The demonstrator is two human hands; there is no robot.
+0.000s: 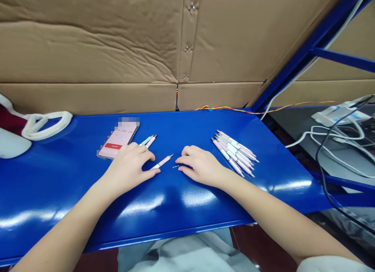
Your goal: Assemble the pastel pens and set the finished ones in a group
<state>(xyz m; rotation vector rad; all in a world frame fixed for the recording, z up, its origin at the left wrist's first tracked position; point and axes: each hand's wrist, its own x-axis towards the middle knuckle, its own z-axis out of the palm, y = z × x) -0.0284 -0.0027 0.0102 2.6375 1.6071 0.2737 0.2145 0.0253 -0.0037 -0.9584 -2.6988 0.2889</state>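
A pink-and-white pen (pixel 163 161) points up and to the right, its thin tip showing. Its rear end runs in under the thumb of my left hand (pixel 130 164), which appears to hold it near the table. The left fingers are curled, and their exact contact with the pen is partly hidden. Facing it, my right hand (pixel 200 165) has thumb and forefinger a little apart. By those fingertips lies a tiny spring-like piece (pixel 175 166) on the blue table. Just beyond my left hand, a couple of pens (pixel 151 141) in mint, pink and white lie partly covered.
A pile of several pens (pixel 234 153) lies right of my right hand. At the left are a phone (pixel 117 141) showing a timer and a white looped strap (pixel 48 125). Cardboard (pixel 131 96) backs the blue table (pixel 181 217). Cables (pixel 322 137) run at the far right.
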